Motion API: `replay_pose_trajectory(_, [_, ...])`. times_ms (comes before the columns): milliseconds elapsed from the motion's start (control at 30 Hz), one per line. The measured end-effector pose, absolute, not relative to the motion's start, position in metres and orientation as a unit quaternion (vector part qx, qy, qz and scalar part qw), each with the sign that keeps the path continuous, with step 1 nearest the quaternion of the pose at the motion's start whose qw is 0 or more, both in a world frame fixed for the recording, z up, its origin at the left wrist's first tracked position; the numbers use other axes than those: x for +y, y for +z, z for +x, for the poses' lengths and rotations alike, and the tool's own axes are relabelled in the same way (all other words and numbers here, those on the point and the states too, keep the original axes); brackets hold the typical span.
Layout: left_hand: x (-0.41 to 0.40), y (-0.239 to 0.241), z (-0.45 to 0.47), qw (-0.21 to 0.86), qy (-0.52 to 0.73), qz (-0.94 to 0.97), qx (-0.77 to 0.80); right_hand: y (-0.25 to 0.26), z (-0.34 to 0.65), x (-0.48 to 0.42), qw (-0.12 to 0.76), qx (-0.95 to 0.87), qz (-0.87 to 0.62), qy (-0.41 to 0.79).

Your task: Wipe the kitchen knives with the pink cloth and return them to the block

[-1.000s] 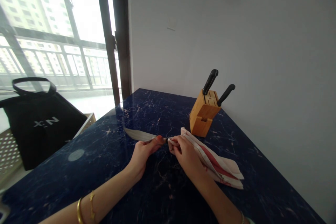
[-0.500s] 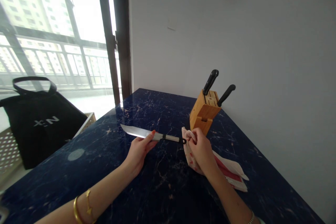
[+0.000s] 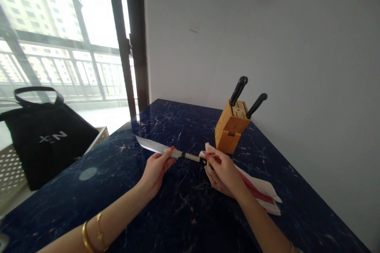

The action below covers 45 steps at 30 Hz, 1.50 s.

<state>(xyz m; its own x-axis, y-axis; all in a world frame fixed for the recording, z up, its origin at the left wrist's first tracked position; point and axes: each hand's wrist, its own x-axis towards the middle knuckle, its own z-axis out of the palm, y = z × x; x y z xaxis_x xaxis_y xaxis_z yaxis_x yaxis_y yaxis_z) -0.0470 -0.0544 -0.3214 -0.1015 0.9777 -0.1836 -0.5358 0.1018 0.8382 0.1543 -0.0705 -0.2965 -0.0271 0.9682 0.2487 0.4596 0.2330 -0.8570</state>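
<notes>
A long knife lies across the dark blue marble table, its blade pointing left. My left hand pinches the blade near its base, thumb on top. My right hand is closed on a white and red cloth and holds it against the end of the knife's handle. The cloth trails off to the right on the table.
A wooden knife block with two black-handled knives stands behind the cloth, near the grey wall. A black bag sits on a perforated surface to the left, beside the window and dark door frame.
My right hand with the cloth slid right along the knife, from beside my left fingers to the handle end, uncovering the handle. It has now edged slightly back left. My left hand kept its grip.
</notes>
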Motion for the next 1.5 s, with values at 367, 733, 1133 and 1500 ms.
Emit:
replay_pose_trajectory(367, [-0.050, -0.321, -0.050, 0.592, 0.644, 0.257, 0.412, -0.300, 0.157, -0.067, 0.473, -0.609, -0.527, 0.358])
replay_pose_trajectory(733, [-0.053, -0.321, -0.048, 0.610, 0.635, 0.239, 0.409, -0.309, 0.156, -0.065, 0.477, -0.597, -0.506, 0.400])
replay_pose_trajectory(1133, [-0.053, -0.322, -0.049, 0.614, 0.643, 0.242, 0.389, -0.292, 0.154, -0.073, 0.456, -0.647, -0.581, 0.187])
replay_pose_trajectory(1500, [-0.061, -0.323, -0.037, 0.629, 0.630, 0.218, 0.400, -0.310, 0.146, -0.070, 0.406, -0.726, -0.549, 0.084])
